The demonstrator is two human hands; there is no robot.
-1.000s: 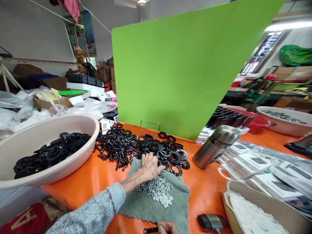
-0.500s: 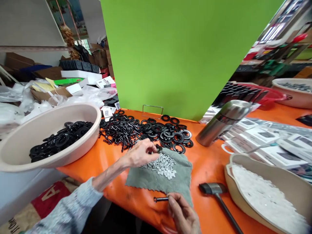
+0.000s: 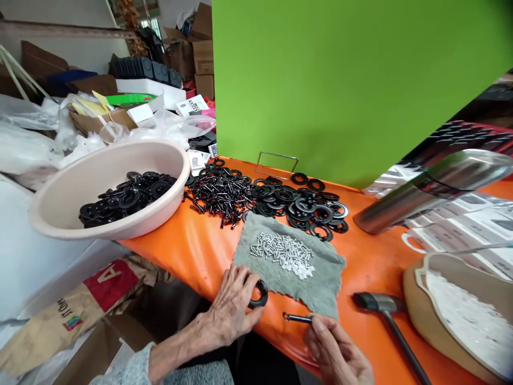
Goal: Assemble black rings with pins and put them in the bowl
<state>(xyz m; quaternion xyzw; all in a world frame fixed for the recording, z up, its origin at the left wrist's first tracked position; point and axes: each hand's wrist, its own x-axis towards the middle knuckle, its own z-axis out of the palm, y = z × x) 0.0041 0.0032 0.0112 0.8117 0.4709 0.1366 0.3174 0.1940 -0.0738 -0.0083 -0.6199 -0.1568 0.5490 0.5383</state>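
Between the thumb and fingers of my left hand (image 3: 228, 305) is a black ring (image 3: 262, 295), held just off the near edge of the grey-green cloth. My right hand (image 3: 336, 347) pinches one end of a short black rod (image 3: 297, 318); its other end, a small loop or fork, points left toward the ring. The two parts are apart. On the cloth (image 3: 276, 283) lies a heap of small silvery pins (image 3: 280, 248), with small white pieces (image 3: 298, 269) at its near side. Farther back are a pile of black rods (image 3: 224, 195) and a pile of black rings (image 3: 308, 206).
A large pale basin (image 3: 52, 214) of black parts stands at the left. To the right are a hammer (image 3: 385, 305), a tan basin (image 3: 417, 289) of white pieces and a steel flask (image 3: 425, 187). A green panel (image 3: 340, 85) rises behind the orange tabletop (image 3: 188, 251).
My left hand has come back from the far side of the cloth toward me with a black ring. The right hand still holds the rod. The view has turned left and down.
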